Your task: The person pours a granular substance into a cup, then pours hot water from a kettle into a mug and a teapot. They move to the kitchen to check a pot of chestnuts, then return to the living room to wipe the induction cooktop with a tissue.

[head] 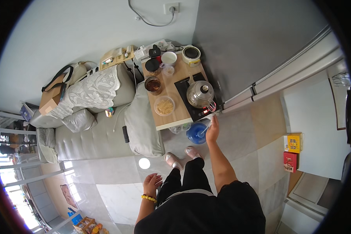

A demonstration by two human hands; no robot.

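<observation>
My right hand [213,130] reaches to the front right corner of a small wood-topped table, its fingertips by a white fitting above a blue water-cooler bottle [196,135]. Whether those fingers grip the fitting cannot be made out. Just beyond them, a glass kettle [198,95] with a steel lid stands on a black cooktop [181,87] with lit red digits. My left hand [152,182] hangs low beside my leg, empty, with fingers loosely apart. Left of the cooktop sits a clear tub of pale yellow dry food [165,106], and behind it a glass of dark liquid [152,85].
The tabletop [175,117] also carries a black-lidded jar [152,66], a white mug [168,58] and a small white electric hotplate [191,55]. A grey sofa [90,142] with a remote control [125,134] adjoins it. A grey panel [237,52] rises to the right.
</observation>
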